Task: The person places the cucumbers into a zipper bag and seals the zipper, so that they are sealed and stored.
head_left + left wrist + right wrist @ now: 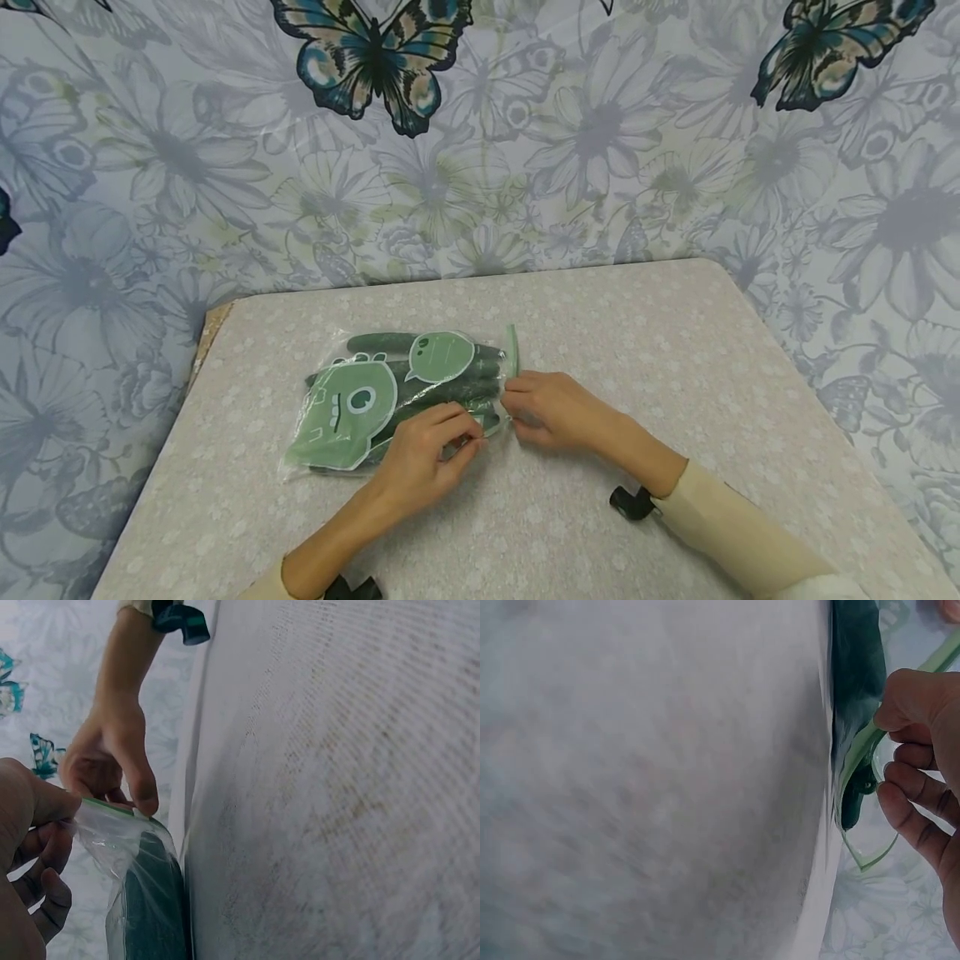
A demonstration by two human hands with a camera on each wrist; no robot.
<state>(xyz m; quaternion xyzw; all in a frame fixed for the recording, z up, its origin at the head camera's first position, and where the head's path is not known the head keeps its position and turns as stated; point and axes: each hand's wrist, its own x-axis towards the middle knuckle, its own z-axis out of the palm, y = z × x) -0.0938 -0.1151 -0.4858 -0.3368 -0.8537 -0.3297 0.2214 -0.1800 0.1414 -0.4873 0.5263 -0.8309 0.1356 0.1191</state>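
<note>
A clear zip bag (450, 392) with green cartoon prints lies flat on the table, several dark green cucumbers (378, 342) inside it. Its green zip edge (512, 350) faces right. At the near corner of that edge, my left hand (431, 454) pinches the plastic between thumb and forefinger, as the left wrist view also shows. Further along the edge, my right hand (551, 408) pinches the green strip (866, 746). In the right wrist view the strip bows into a loop at its far end, with a cucumber tip (855, 795) showing beside it.
A pale floral cloth covers the table (637, 333). Behind it hangs a curtain (480, 192) printed with flowers and butterflies. Black wrist straps (632, 503) show at both sleeves. The table's back edge runs just beyond the bag.
</note>
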